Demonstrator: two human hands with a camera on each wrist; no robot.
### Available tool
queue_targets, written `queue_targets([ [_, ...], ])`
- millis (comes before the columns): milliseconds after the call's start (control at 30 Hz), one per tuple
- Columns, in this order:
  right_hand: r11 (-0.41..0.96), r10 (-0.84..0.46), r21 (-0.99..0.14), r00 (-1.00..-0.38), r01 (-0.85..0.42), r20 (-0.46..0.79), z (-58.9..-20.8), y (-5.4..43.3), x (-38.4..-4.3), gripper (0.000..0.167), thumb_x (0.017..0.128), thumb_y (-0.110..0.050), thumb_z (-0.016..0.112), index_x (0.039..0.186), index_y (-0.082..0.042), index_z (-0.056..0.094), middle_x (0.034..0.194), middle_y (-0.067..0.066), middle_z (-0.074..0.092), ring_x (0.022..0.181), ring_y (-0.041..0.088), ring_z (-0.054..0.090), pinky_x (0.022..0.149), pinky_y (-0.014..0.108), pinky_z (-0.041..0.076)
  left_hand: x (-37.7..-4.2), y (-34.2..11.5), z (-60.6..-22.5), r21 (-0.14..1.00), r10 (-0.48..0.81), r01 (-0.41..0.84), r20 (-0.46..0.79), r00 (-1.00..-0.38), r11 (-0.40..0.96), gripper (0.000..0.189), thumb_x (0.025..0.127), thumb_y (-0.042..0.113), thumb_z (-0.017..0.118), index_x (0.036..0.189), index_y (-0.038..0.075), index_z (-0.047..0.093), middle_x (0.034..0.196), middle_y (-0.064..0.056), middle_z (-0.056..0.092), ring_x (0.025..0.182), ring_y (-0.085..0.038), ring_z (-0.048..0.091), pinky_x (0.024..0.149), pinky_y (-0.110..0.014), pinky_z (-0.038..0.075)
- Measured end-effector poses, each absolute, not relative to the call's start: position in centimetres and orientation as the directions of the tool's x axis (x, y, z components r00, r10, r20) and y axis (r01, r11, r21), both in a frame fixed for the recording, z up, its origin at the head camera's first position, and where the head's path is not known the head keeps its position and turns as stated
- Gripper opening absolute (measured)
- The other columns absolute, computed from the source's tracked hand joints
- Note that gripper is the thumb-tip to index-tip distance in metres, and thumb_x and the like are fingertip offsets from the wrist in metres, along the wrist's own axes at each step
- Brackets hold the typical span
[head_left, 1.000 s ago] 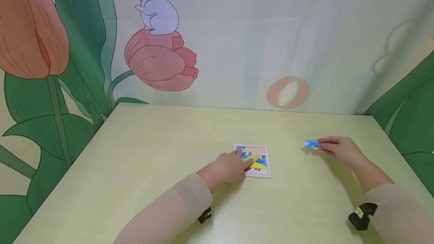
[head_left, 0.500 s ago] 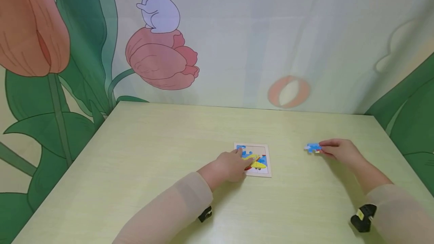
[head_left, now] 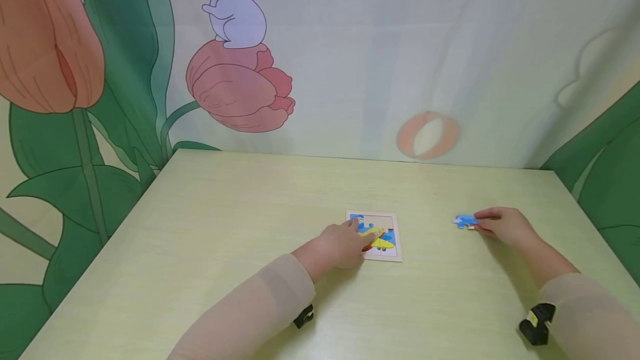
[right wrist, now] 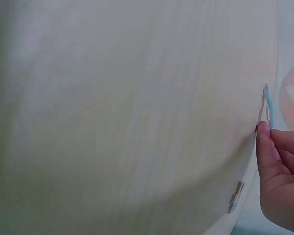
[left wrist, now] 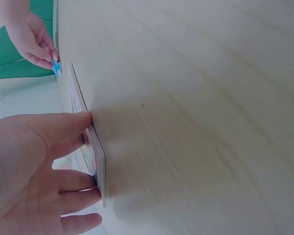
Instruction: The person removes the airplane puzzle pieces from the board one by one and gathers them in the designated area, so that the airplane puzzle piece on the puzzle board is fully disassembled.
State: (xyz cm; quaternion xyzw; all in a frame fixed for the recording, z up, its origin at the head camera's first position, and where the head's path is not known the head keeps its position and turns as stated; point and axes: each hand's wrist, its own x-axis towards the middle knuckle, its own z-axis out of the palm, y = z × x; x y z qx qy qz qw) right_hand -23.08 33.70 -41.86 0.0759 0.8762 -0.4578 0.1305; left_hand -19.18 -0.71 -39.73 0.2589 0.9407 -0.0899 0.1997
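Note:
My left hand (head_left: 342, 245) lies on a square wooden jigsaw puzzle board (head_left: 398, 238) with a yellow aeroplane picture. Its fingers are fairly straight and partly cover the picture's left side; in the left wrist view the thumb and fingertips touch the board's edge (left wrist: 99, 161). Bare backing shows in the upper right of the board. Off to the right, my right hand (head_left: 505, 226) pinches a blue jigsaw piece (head_left: 464, 221) between thumb and fingers, over the table. In the right wrist view that piece (right wrist: 267, 105) is seen edge-on.
A second small flat piece (right wrist: 236, 197) lies on the table in the right wrist view; the head view does not show it. Behind the pale wooden table (head_left: 240, 199) hangs a curtain (head_left: 330, 71) printed with tulips and a white animal.
My right hand has drawn the jigsaw piece slightly toward me and to the right, and the piece has turned a little. The left hand stays on the board.

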Motion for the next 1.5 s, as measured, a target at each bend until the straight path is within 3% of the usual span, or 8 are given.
queue_targets([
  [733,0.711,0.011,-0.688,-0.98,0.149,-0.201,-41.3,34.3,-22.6,0.035,0.094,-0.009,0.054,0.116,0.017,0.052,0.11,0.029,0.058,0.074,0.003,0.058,0.065,0.018,0.05,-19.1,-0.8,-39.6,-0.034,0.471,0.526,-0.396,-0.788,0.85,0.055,0.094,0.038,0.051,0.145,0.037,0.031,0.152,-0.008,0.025,0.138,-0.023,0.024,0.104,-0.043,0.031],
  [967,0.714,0.04,-0.679,-0.978,0.171,-0.204,-40.5,34.0,-22.3,0.037,0.096,-0.013,0.05,0.121,0.015,0.05,0.115,0.03,0.056,0.082,0.015,0.063,0.066,0.018,0.051,-19.2,-0.8,-39.8,-0.031,0.474,0.523,-0.38,-0.794,0.852,0.055,0.094,0.037,0.052,0.145,0.036,0.033,0.151,-0.007,0.027,0.138,-0.023,0.024,0.105,-0.045,0.029],
  [1067,0.69,0.08,-0.7,-0.98,0.185,-0.18,-40.3,34.3,-22.5,0.04,0.098,-0.019,0.048,0.124,0.011,0.05,0.119,0.029,0.055,0.088,0.018,0.064,0.067,0.018,0.05,-19.2,-0.9,-39.9,-0.022,0.476,0.522,-0.377,-0.795,0.853,0.054,0.094,0.037,0.052,0.144,0.036,0.034,0.151,-0.007,0.027,0.138,-0.023,0.024,0.105,-0.045,0.029],
  [1233,0.546,0.114,-0.82,-0.985,0.173,-0.132,-42.2,36.1,-23.8,0.055,0.095,-0.037,0.052,0.13,0.004,0.049,0.106,-0.001,0.065,0.085,-0.001,0.063,0.069,0.015,0.049,-19.1,-1.0,-39.9,-0.018,0.475,0.518,-0.373,-0.797,0.855,0.054,0.093,0.035,0.052,0.144,0.036,0.034,0.151,-0.006,0.027,0.138,-0.022,0.024,0.105,-0.045,0.028],
  [1500,0.449,0.043,-0.883,-0.99,0.139,-0.134,-43.6,35.3,-24.9,0.056,0.091,-0.035,0.06,0.126,0.009,0.05,0.107,0.006,0.066,0.08,-0.004,0.062,0.069,0.015,0.05,-19.2,-1.1,-40.0,-0.013,0.476,0.517,-0.371,-0.798,0.856,0.054,0.094,0.036,0.052,0.144,0.037,0.033,0.152,-0.005,0.026,0.138,-0.022,0.024,0.106,-0.046,0.028],
])
